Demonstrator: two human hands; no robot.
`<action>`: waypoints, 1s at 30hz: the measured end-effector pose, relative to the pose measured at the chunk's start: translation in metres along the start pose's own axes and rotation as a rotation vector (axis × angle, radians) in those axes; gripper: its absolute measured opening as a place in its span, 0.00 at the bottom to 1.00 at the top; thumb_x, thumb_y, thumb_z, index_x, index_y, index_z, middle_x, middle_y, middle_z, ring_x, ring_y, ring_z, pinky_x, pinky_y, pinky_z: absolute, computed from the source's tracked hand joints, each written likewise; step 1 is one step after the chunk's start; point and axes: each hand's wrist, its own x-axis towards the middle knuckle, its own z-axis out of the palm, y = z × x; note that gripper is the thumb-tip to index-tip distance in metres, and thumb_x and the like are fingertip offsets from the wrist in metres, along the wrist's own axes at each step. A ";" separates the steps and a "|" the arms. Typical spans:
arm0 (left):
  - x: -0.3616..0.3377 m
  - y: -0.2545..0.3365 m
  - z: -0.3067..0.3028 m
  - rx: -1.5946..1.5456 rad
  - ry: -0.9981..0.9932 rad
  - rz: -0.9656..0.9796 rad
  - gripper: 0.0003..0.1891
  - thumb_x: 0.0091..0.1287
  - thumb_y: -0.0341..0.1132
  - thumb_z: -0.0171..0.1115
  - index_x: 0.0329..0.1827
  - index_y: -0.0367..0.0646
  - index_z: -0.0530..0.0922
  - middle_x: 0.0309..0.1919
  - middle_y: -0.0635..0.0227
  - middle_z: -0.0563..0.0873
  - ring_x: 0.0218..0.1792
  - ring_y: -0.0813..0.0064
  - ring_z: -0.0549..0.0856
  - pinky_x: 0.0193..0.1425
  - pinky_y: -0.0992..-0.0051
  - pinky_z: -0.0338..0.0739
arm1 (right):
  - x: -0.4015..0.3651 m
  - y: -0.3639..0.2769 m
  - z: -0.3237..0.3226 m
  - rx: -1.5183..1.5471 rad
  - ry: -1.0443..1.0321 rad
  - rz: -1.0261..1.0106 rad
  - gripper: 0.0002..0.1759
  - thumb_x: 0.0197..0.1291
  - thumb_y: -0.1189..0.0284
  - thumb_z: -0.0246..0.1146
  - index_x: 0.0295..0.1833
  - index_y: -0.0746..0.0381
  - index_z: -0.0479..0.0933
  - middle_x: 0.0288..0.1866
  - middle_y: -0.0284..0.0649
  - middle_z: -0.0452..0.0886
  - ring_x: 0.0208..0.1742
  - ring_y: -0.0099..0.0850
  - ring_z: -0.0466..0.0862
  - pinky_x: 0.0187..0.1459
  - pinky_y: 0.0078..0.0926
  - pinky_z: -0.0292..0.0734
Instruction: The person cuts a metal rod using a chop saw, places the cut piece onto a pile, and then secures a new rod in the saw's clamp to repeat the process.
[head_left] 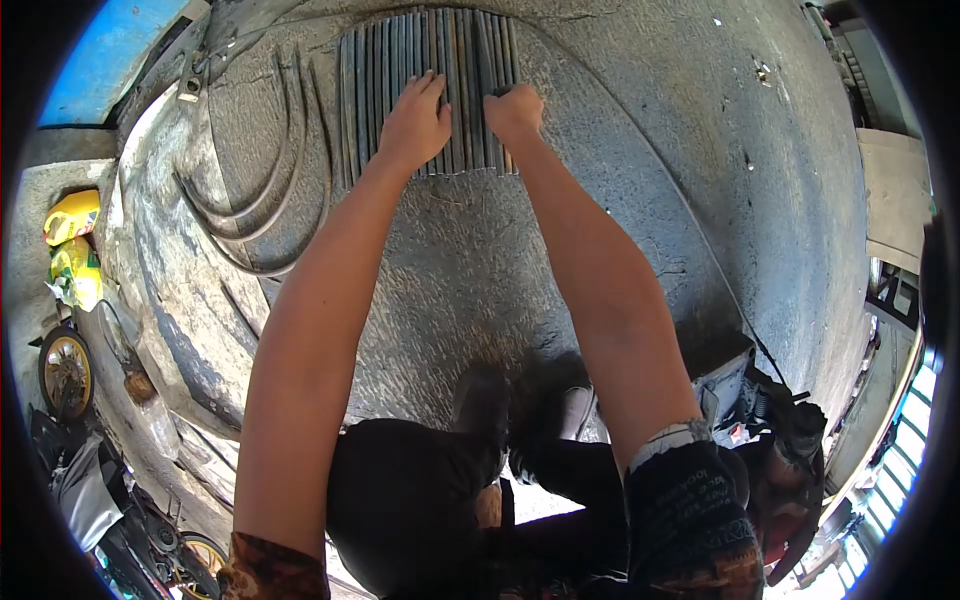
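A row of dark metal rods (pixel 462 60) lies side by side on the concrete floor at the top middle. On the left half of the row rests my left hand (pixel 416 118), its fingers apart and lying over the rods. My right hand (pixel 514 112) is at the right end of the row, fingers curled closed against the outer rods. What those fingers hold, if anything, is hidden.
Curved metal rods (pixel 290 170) lie on the floor left of the row. A long thin cable (pixel 650 150) arcs across the right side. Yellow packages (pixel 74 245) and a wheel (pixel 66 372) are at the far left. Dark machinery (pixel 797 425) stands at lower right.
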 end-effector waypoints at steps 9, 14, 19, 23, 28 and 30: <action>-0.004 -0.009 0.004 -0.015 -0.002 -0.011 0.25 0.70 0.35 0.54 0.70 0.40 0.67 0.72 0.55 0.66 0.74 0.56 0.62 0.75 0.60 0.62 | -0.005 -0.005 0.019 0.104 0.125 -0.083 0.15 0.54 0.74 0.66 0.46 0.71 0.83 0.46 0.56 0.84 0.47 0.48 0.85 0.51 0.41 0.82; -0.005 -0.008 0.002 0.002 -0.005 -0.012 0.25 0.70 0.35 0.54 0.70 0.41 0.67 0.72 0.57 0.66 0.73 0.57 0.63 0.74 0.61 0.64 | -0.004 -0.003 0.018 0.121 0.068 -0.167 0.14 0.54 0.75 0.65 0.46 0.68 0.84 0.46 0.55 0.84 0.48 0.48 0.85 0.51 0.41 0.81; -0.005 -0.005 0.005 0.016 -0.019 0.010 0.25 0.70 0.35 0.54 0.71 0.42 0.66 0.72 0.57 0.66 0.73 0.58 0.63 0.75 0.61 0.64 | -0.001 -0.001 0.016 0.060 0.083 -0.193 0.15 0.53 0.74 0.65 0.47 0.68 0.83 0.47 0.55 0.84 0.50 0.47 0.84 0.51 0.41 0.81; -0.008 -0.004 0.006 0.007 -0.015 0.037 0.26 0.70 0.35 0.54 0.70 0.39 0.67 0.71 0.53 0.66 0.73 0.53 0.63 0.74 0.60 0.62 | 0.008 0.009 0.020 0.026 0.050 -0.262 0.17 0.53 0.72 0.66 0.50 0.66 0.82 0.49 0.54 0.83 0.52 0.47 0.83 0.53 0.42 0.81; -0.009 -0.001 0.003 0.036 -0.048 0.026 0.26 0.69 0.34 0.55 0.70 0.38 0.66 0.71 0.53 0.67 0.72 0.53 0.64 0.74 0.60 0.62 | -0.003 0.014 0.010 0.032 0.002 -0.230 0.20 0.52 0.73 0.66 0.53 0.66 0.81 0.50 0.55 0.83 0.54 0.48 0.82 0.55 0.42 0.79; -0.010 0.002 0.005 0.041 -0.048 0.021 0.26 0.69 0.33 0.54 0.70 0.38 0.66 0.71 0.53 0.67 0.72 0.53 0.64 0.75 0.60 0.62 | -0.007 0.017 0.007 -0.009 0.004 -0.255 0.20 0.52 0.74 0.65 0.53 0.65 0.81 0.51 0.55 0.82 0.54 0.48 0.82 0.55 0.41 0.79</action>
